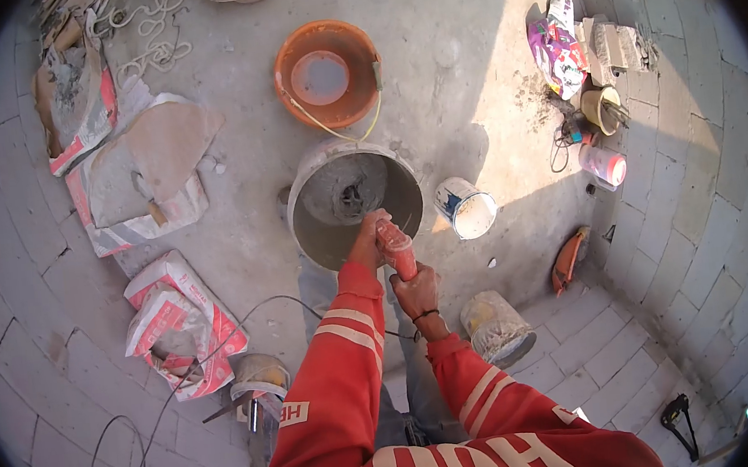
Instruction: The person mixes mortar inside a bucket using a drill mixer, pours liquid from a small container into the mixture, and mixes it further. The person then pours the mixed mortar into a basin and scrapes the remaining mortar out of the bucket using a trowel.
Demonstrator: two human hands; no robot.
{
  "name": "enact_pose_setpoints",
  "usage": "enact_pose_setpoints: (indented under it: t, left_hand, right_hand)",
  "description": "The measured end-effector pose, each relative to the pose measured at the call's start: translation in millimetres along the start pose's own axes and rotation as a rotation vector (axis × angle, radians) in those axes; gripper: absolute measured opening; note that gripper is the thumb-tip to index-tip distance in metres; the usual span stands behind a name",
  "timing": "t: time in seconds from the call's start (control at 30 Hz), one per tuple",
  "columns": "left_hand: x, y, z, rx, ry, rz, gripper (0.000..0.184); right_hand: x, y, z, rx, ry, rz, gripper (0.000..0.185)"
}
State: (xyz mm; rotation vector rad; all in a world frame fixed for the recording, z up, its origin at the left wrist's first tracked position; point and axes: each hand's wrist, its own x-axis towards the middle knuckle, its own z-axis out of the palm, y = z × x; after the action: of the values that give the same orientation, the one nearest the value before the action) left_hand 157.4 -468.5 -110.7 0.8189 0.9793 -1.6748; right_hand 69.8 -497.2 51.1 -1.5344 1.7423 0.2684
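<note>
Over the large bucket (pixel 321 243), both hands (pixel 365 248) (pixel 417 292) grip a red tool (pixel 397 247).

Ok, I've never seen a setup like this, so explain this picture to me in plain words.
There is no robot here, only somebody's two bare hands in red sleeves. The single picture comes from a camera worn on the head, looking forward and down. The left hand and right hand both grip a red power tool above a big bucket holding grey, wet-looking material. On the floor, an orange bucket stands just beyond, a smaller white bucket to the right, and torn bags lie to the left.
</note>
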Motion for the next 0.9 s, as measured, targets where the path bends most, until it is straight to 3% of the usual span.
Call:
enact_pose_setpoints:
  t: [0.07,0.17,0.27,0.53,0.67,0.9]
  left_hand:
    - [-16.4,3.1,8.9,-0.031,0.07,0.111,0.035]
    - [-32.0,19.6,15.5,-0.072,0.116,0.077,0.035]
    - [-24.2,26.3,6.1,-0.041,0.07,0.284,0.033]
    - [2.9,63.6,29.5,0.036,-0.027,0.178,0.026]
    - [-2.0,55.5,58.7,0.093,0.02,0.122,0.024]
    - [0.4,16.9,42.7,0.13,-0.013,0.118,0.027]
  right_hand:
    - [-2.9,-12.4,-0.7,0.013,-0.029,0.009,0.023]
    - [-3.1,-23.1,2.2,0.018,-0.051,-0.006,0.024]
    - [1.3,-32.7,8.6,0.003,-0.047,-0.059,0.024]
    - [24.2,-48.7,12.6,0.042,0.055,-0.09,0.023]
    - [30.5,-42.4,1.7,0.078,0.108,-0.056,0.025]
    - [10.2,-17.5,1.8,0.064,0.132,0.041,0.025]
